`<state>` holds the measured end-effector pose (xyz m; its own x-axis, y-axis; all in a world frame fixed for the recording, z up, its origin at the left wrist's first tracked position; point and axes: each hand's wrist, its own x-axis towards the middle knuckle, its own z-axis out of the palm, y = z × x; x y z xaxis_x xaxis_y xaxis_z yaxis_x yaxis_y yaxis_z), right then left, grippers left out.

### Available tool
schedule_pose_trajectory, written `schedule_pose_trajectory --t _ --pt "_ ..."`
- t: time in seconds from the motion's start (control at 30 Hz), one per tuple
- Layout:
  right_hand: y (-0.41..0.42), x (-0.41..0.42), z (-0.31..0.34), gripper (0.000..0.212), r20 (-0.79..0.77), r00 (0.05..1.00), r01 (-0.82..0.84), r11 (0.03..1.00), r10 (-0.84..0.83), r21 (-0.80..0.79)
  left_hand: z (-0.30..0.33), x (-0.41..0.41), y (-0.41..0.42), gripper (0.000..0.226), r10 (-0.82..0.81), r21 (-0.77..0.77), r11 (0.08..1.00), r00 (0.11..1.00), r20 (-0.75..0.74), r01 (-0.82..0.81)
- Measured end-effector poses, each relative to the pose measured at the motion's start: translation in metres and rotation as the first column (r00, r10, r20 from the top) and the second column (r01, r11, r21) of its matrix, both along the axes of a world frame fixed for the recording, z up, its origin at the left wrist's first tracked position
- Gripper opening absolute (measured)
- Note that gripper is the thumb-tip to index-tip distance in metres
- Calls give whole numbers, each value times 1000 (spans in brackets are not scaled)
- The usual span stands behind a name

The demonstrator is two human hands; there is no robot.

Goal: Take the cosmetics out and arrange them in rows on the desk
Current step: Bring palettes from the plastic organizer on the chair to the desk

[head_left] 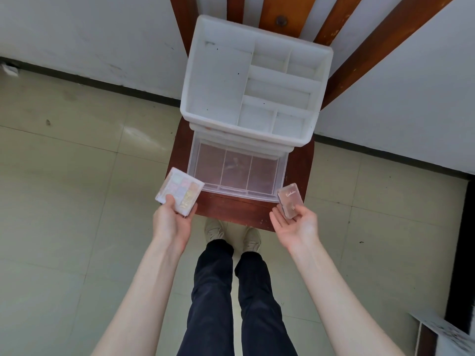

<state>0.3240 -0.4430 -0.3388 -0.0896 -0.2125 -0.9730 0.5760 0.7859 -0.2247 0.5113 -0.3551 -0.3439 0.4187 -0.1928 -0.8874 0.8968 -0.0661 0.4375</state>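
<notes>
Two hands: we hold one cosmetic in each, both out in front of the chair's front edge.
Left hand [171,222]: we pinch the eyeshadow palette [179,191] with the thumb on top and fingers curled underneath; its lid shows pastel pans.
Right hand [298,227]: palm up, we cradle the pink compact [289,200], thumb pressed on its lower edge, gold script on its lid.
Surface: we see a dark red wooden chair seat [231,209] carrying the white organizer [254,80].
Organizer: its top compartments show only bare white plastic.
Drawer [237,170]: clear, pulled out toward us, with three sections through which the seat shows.
Room: we stand on pale green floor tiles [77,176]; a white wall [90,34] with a dark baseboard runs behind the chair's slatted back.
Below us: dark trousers [213,291] and light shoes.
</notes>
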Motion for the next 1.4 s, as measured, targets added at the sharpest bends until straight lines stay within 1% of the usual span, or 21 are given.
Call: schedule_pose_trajectory --t 0.1,0.27,0.43,0.5,0.67,0.83,0.9,0.97,1.1,1.2,1.3,1.37,1.4 --pt "-8 0 -1 41 43 996 70 997 -72 42 -4 3 -10 39 56 19 998 998 -41 -55" --pt "-18 6 11 36 64 987 141 988 -145 68 0 0 -26 40 138 16 990 989 -51 -137" --pt "-37 19 22 44 166 954 248 968 -249 25 -8 10 -46 42 215 -64 973 969 -123 -223" --pt "-49 24 22 45 200 936 297 955 -291 1 -10 13 -60 44 223 -106 965 963 -151 -240" --pt "-71 29 11 47 280 894 371 928 -349 -28 -18 20 -88 45 252 -147 951 958 -137 -271" --pt "-73 29 -1 48 342 843 450 892 -415 -28 -20 19 -95 48 297 -207 919 935 -195 -335" --pt "-74 29 -5 49 354 839 451 892 -413 -28 -20 20 -97 49 296 -228 912 932 -211 -341" --pt "-75 29 -6 49 343 855 428 903 -390 -41 -20 21 -97 48 278 -227 918 937 -212 -325" --pt "-66 21 6 45 321 894 346 937 -313 -51 -19 24 -82 48 206 -173 956 963 -172 -236" --pt "-51 6 31 40 294 912 303 953 -286 -14 0 17 -63 45 71 -121 989 990 -124 -86" --pt "-38 -13 64 35 229 958 187 981 -170 -54 38 -2 -46 40 -168 -93 982 983 -70 161" --pt "-34 -28 95 30 201 976 116 985 -88 -130 71 -15 -46 37 -370 -92 924 929 23 371" --pt "-33 -36 113 28 185 982 75 980 -40 -184 89 -21 -48 35 -469 -95 875 879 83 475"
